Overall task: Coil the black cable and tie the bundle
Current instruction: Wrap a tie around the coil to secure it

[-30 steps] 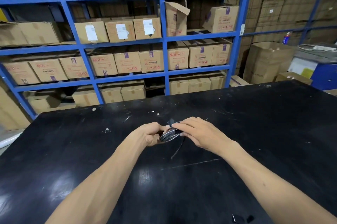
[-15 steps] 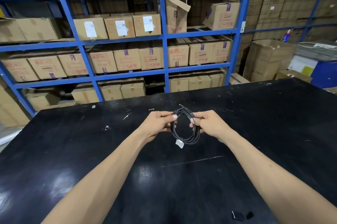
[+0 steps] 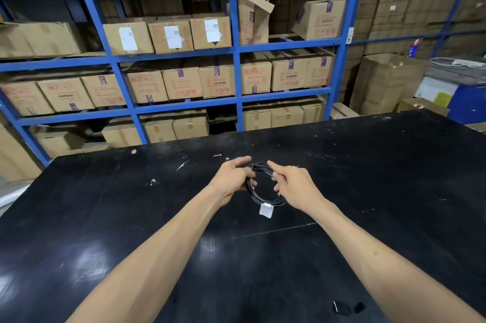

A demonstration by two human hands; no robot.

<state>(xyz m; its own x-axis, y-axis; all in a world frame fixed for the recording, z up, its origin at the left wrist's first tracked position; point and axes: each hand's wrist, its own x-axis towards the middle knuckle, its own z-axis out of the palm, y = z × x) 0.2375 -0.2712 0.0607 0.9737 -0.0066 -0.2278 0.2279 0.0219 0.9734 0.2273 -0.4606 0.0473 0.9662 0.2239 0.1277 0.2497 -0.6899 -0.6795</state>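
Observation:
The black cable (image 3: 256, 197) is wound into a round coil, held upright just above the black table (image 3: 131, 217). A small white tag (image 3: 265, 210) hangs from the coil's bottom. My left hand (image 3: 231, 178) grips the coil's left side with its fingers curled around the strands. My right hand (image 3: 292, 183) holds the right side, index finger stretched along the top of the loop. Parts of the coil are hidden behind both hands.
Small black pieces (image 3: 347, 307) lie on the table near its front edge. White specks (image 3: 181, 165) dot the tabletop behind the hands. Blue shelving (image 3: 236, 51) filled with cardboard boxes stands beyond the far edge. A large open box (image 3: 386, 83) stands at right.
The cable went from a flat pinched bundle low between my hands to an open round loop held upright. Both hands rose and moved apart to the loop's sides.

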